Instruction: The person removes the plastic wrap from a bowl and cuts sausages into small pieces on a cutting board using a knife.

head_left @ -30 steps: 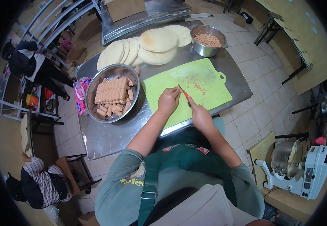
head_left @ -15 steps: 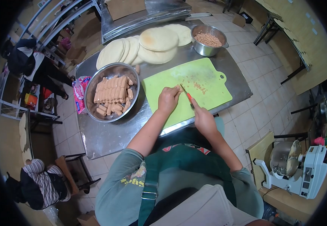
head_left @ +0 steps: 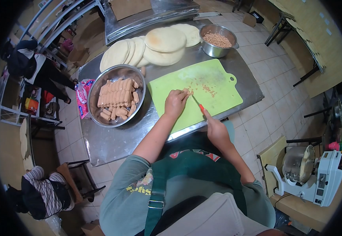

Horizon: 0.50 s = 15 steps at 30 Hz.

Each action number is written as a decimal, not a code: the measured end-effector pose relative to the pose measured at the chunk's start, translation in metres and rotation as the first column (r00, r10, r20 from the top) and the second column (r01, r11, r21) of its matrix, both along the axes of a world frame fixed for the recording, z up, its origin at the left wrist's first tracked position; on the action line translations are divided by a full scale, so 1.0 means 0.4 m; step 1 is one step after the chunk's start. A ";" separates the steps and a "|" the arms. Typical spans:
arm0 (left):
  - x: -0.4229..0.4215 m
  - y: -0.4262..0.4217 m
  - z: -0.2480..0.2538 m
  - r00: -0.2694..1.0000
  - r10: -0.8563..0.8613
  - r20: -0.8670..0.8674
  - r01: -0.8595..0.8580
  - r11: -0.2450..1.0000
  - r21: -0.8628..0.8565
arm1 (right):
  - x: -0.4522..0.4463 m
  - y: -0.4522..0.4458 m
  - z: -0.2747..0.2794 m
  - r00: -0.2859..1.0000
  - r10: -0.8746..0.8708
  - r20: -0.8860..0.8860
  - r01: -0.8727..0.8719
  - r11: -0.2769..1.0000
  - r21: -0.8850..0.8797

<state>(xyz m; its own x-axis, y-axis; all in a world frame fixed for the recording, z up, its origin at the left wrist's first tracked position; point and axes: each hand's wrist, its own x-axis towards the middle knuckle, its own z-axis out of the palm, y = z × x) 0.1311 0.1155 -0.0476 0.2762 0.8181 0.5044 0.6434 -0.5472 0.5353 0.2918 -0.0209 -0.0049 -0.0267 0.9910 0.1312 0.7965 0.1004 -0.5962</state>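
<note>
My right hand [head_left: 218, 130] is wrapped round the handle of a knife [head_left: 197, 102], orange where the handle meets the blade. The blade tip rests by chopped sausage [head_left: 188, 91] on the green cutting board [head_left: 214, 106]. My left hand [head_left: 175, 103] is closed at the board's left part, its fingertips on a sausage piece that they largely hide. Small diced bits [head_left: 209, 91] lie scattered right of the blade. Left of the board, a big steel bowl [head_left: 93, 118] holds stacked whole sausages [head_left: 115, 94] and shorter pieces.
Flat round breads [head_left: 165, 40] overlap along the table's far side. A steel pot [head_left: 215, 52] of diced sausage stands at the far right corner. One sausage [head_left: 143, 71] lies beside the bowl, and a pink packet [head_left: 83, 94] is at the left edge. Two people are off to the left.
My right hand has shifted slightly right and down, drawing the knife handle with it. The left hand stays nearly in place, with more cut bits showing by its fingertips.
</note>
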 end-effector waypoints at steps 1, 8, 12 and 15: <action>-0.001 -0.003 -0.001 1.000 -0.008 -0.002 0.008 0.999 0.034 | -0.002 0.016 0.005 1.000 0.000 0.000 0.000 1.000 0.001; 0.000 -0.006 -0.010 1.000 0.016 -0.016 -0.015 0.995 0.100 | -0.050 0.100 -0.027 0.996 0.009 0.092 -0.005 0.999 -0.051; -0.002 -0.004 0.001 0.999 0.024 -0.025 -0.022 0.999 0.048 | -0.045 0.037 -0.016 0.981 -0.001 0.196 0.017 0.996 -0.084; -0.001 -0.005 0.009 0.999 0.021 0.026 -0.021 1.000 0.013 | -0.026 -0.018 -0.014 0.980 0.001 0.200 0.008 0.999 -0.045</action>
